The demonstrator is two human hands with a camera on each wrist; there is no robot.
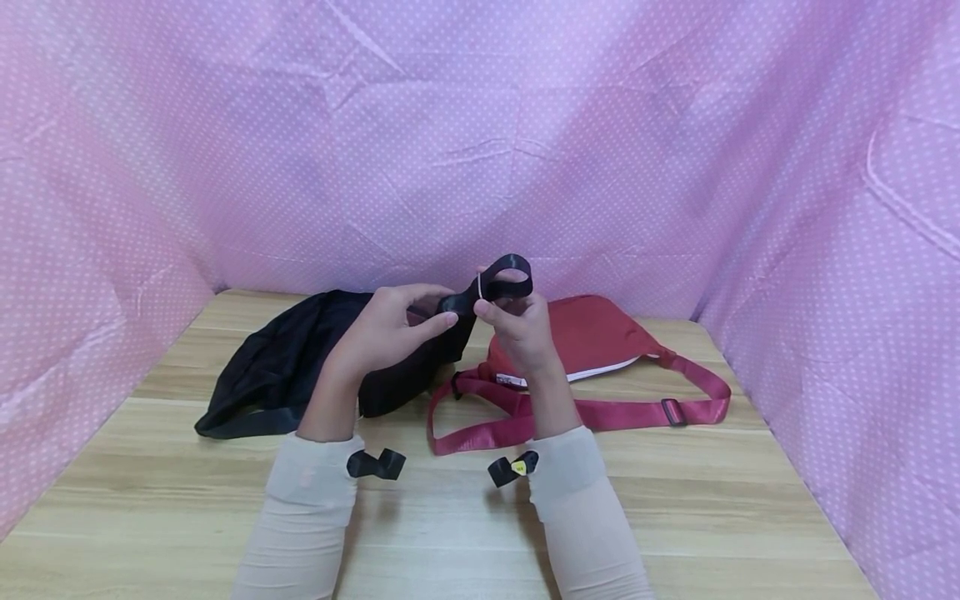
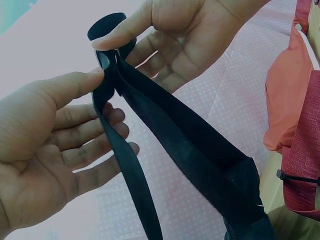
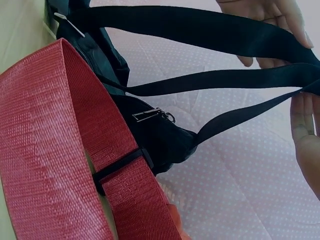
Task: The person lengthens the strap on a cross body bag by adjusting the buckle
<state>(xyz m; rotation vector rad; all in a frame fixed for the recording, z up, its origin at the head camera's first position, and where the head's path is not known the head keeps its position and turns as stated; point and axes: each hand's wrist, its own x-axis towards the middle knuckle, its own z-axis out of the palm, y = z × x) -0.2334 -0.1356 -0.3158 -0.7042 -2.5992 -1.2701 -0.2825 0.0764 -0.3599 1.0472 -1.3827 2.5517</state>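
Observation:
A black bag (image 1: 288,354) with a zip lies at the left of the table. Its long black strap (image 2: 131,170) is raised between my two hands over the table. With thumb and fingers, my left hand (image 1: 384,329) pinches the strap just below its folded end. My right hand (image 1: 525,329) grips the strap close beside, thumb in front, at a thin pale bar on the strap. Above the right fingers the strap bends into a loop (image 1: 513,290). In the right wrist view several lengths of strap run from the bag to both hands.
A red bag (image 1: 596,333) lies behind my right forearm, its red strap (image 1: 626,414) with a black slider (image 1: 673,412) spread in front of it on the wooden table (image 1: 442,533). Pink dotted cloth (image 1: 480,150) hangs around the back and sides.

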